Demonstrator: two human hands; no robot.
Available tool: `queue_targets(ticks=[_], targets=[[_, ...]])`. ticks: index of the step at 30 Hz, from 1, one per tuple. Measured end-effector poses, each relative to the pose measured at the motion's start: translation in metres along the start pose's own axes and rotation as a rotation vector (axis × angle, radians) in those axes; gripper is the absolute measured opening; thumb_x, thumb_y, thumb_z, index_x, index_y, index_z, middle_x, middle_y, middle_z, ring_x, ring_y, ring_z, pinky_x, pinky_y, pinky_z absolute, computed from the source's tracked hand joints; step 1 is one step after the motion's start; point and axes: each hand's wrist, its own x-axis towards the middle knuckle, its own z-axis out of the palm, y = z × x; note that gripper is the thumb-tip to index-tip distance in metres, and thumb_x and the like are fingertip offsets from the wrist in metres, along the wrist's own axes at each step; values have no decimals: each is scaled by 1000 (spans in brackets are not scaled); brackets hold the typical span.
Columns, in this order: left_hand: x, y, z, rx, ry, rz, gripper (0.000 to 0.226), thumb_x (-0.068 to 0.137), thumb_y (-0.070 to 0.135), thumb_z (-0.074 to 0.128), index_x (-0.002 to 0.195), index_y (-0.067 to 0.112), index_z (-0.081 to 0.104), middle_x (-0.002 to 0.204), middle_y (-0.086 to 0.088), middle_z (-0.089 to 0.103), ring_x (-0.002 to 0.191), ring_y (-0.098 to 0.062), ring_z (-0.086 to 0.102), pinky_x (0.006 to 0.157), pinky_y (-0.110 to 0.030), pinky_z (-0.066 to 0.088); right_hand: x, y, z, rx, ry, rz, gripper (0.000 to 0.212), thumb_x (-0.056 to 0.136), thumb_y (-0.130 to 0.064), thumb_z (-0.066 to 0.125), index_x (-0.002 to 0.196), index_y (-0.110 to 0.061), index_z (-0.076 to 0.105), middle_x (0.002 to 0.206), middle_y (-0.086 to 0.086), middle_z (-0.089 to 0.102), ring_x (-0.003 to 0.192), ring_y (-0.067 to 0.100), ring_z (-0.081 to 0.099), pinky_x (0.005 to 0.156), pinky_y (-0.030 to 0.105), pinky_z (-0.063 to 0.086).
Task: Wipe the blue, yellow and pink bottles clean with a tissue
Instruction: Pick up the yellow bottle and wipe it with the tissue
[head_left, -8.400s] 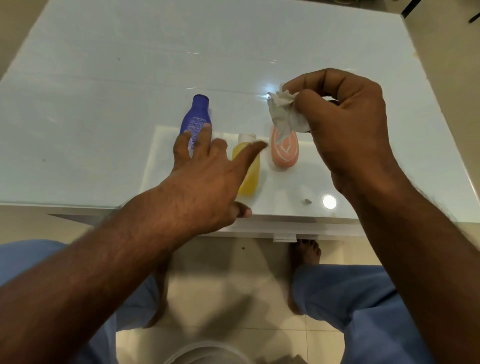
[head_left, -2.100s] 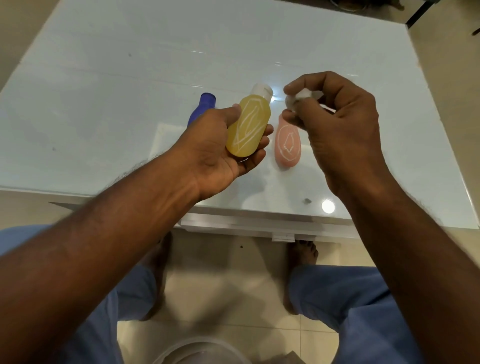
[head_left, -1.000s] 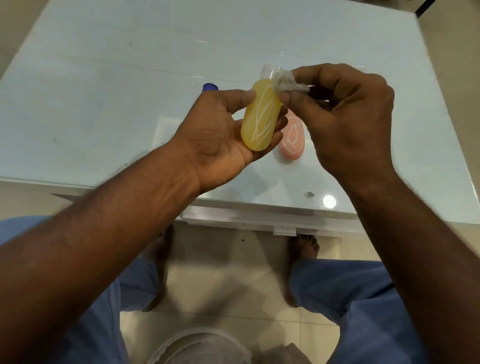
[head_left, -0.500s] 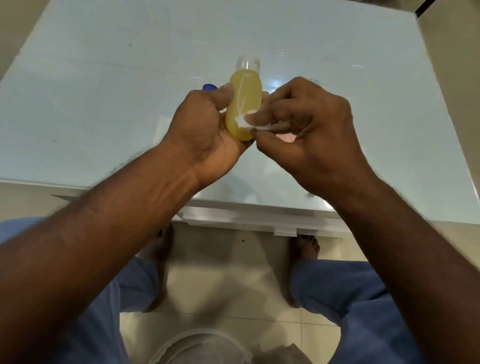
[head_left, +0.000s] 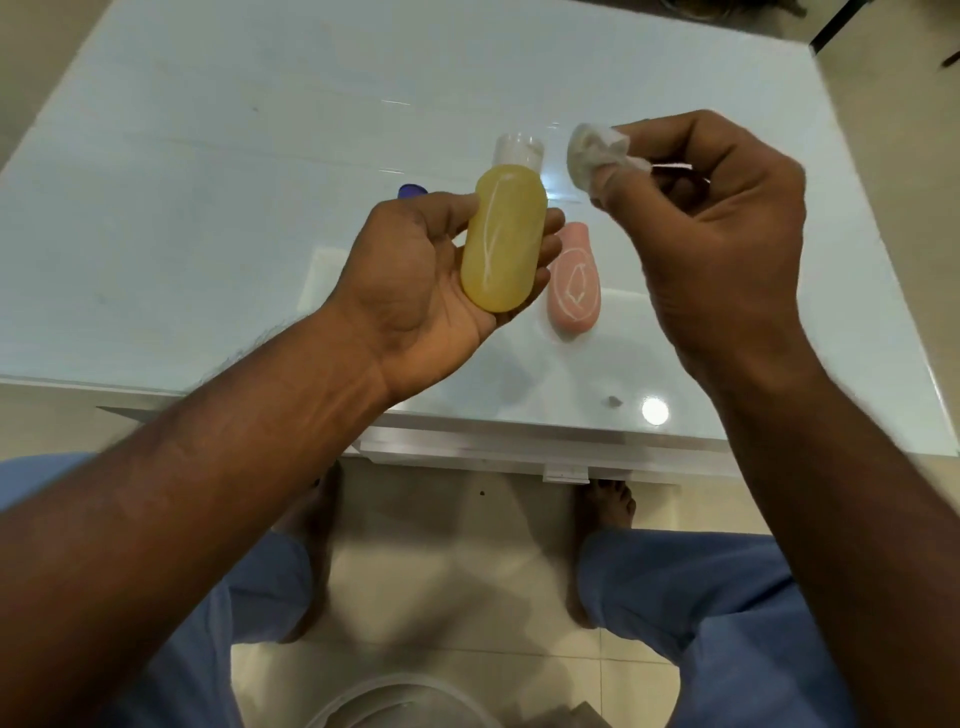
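1. Looking down at a pale glass table, the near edge crosses the view, with tiled floor below it; the left and far parts of the tabletop are open surface.
2. Only the cap of the blue bottle shows, behind the left hand.
3. The left hand is raised above the table, palm up, thumb and fingers curled around the yellow bottle.
4. The yellow bottle's long axis runs near to far, its clear cap pointing away from the person.
5. The pink bottle lies flat on the table just right of the yellow one, its narrow end pointing away.
6. The right hand pinches a crumpled tissue in its fingertips, beside the yellow bottle's cap, not touching it.
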Motion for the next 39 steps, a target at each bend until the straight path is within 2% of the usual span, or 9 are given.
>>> queue_targets(ticks=[6, 10, 12, 15, 17, 23, 27, 31, 39], targets=[[5, -6, 3, 43, 5, 36, 49, 108, 22, 42, 154, 3, 42, 121, -23, 73, 105, -32, 75, 98, -43, 60, -5, 4, 4, -160, -78, -101, 11, 101, -21, 77, 109, -14, 77, 108, 6, 78, 98, 14, 77, 86, 27, 67], [16, -8, -11, -101, -35, 75, 91, 93, 12, 60, 166, 19, 6, 136, -31, 64, 120, -44, 69, 99, -53, 58, -7, 5, 4, -144, -152, -106, 9, 96, -15, 80, 103, -18, 74, 105, 8, 75, 97, 16, 78, 81, 29, 69], [14, -9, -10, -128, -30, 81, 86, 93, 9, 59, 165, 15, 13, 138, -30, 63, 126, -45, 65, 103, -53, 56, -11, 5, 6, -144, -197, -113, 9, 93, -12, 82, 100, -13, 76, 103, 7, 73, 95, 17, 77, 78, 27, 68], [11, -7, -7, -48, 36, 107, 42, 107, 14, 42, 146, -1, 49, 140, -31, 62, 133, -42, 61, 112, -51, 49, -19, 4, 12, -125, -285, -114, 9, 89, -8, 85, 95, -10, 79, 99, 7, 72, 93, 16, 76, 74, 18, 63], [9, -4, -8, -27, 72, 112, 42, 110, 19, 36, 142, -2, 53, 141, -30, 61, 123, -38, 65, 111, -51, 50, -23, 5, 15, -123, -359, -124, 11, 85, -5, 85, 94, -10, 80, 97, 9, 71, 88, 18, 75, 72, 18, 60], [8, 3, -6, 95, 107, 112, 45, 108, 25, 35, 141, 4, 58, 135, -20, 69, 112, -32, 66, 99, -46, 56, -30, 0, 19, -123, -635, 101, 5, 86, -23, 87, 87, -21, 82, 88, -7, 80, 93, 24, 76, 97, 59, 59], [9, 2, -6, 31, 99, 101, 45, 105, 20, 36, 140, 0, 56, 132, -25, 69, 131, -42, 61, 109, -46, 50, -12, -9, 5, 196, -426, 259, 16, 90, -1, 81, 79, -11, 75, 78, 2, 77, 76, 16, 77, 75, 29, 64], [4, 0, -5, 82, 82, 53, 39, 108, 24, 34, 123, 6, 65, 117, -17, 77, 102, -27, 71, 98, -37, 55, -3, -1, -1, 183, -116, 210, 7, 96, -8, 78, 94, -14, 78, 95, 4, 79, 94, 25, 80, 95, 43, 68], [10, -8, 0, 87, 80, 150, 64, 104, 16, 51, 162, 7, 26, 132, -25, 69, 89, -24, 72, 82, -37, 62, -7, 2, 4, 24, -100, 85, 6, 100, -17, 78, 105, -18, 78, 104, 5, 82, 98, 26, 80, 95, 51, 66]])
